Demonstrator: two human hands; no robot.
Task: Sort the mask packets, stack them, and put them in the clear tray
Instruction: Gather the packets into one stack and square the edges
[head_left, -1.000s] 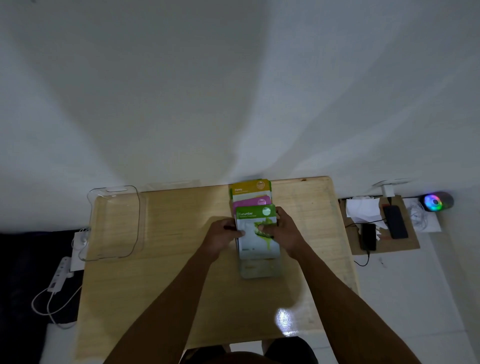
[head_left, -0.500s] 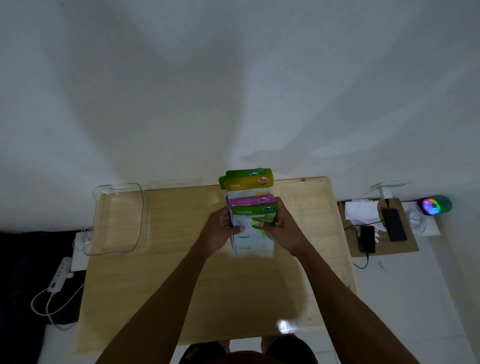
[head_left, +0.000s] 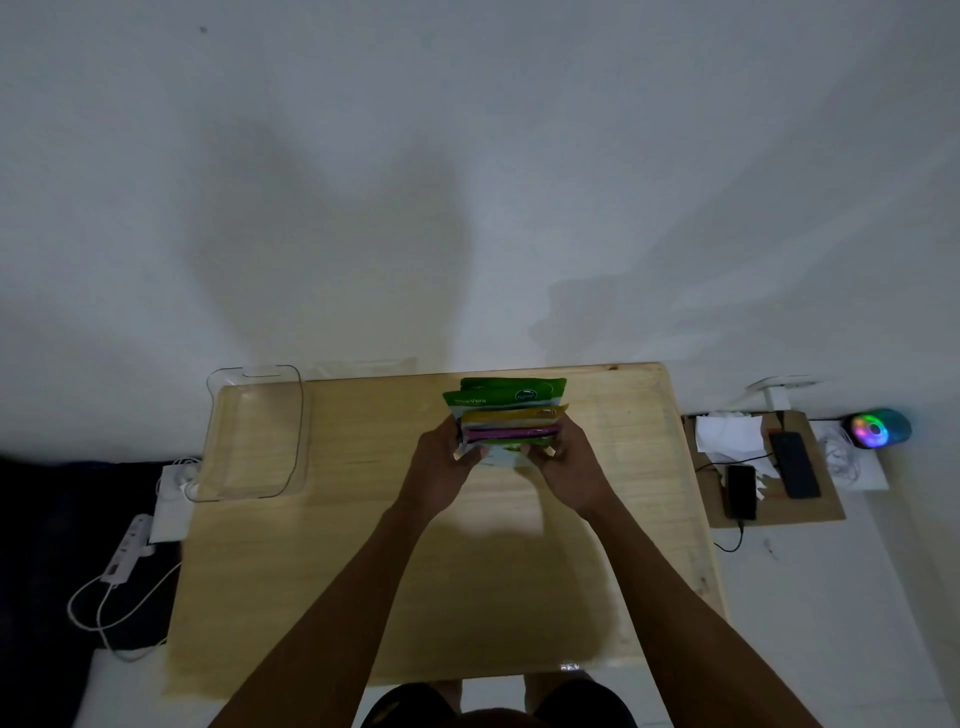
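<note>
A stack of mask packets (head_left: 506, 410) is held up on edge over the far middle of the wooden table (head_left: 363, 571), tops fanned: green at the back, then yellow, purple and light green bands. My left hand (head_left: 441, 467) grips the stack's left side and my right hand (head_left: 569, 467) grips its right side, thumbs on the near face. The clear tray (head_left: 298, 415) lies at the table's far left corner with nothing in it, well left of my hands.
A white wall rises right behind the table. To the right, a low board (head_left: 826, 512) carries two phones, papers and cables, with a glowing round speaker (head_left: 880, 428) beyond. A power strip (head_left: 127, 548) and white cables lie on the floor at the left.
The packets lay flat and overlapping on the table; both hands have gathered them, lifted them and tipped them upright into one bunch, slightly farther from me.
</note>
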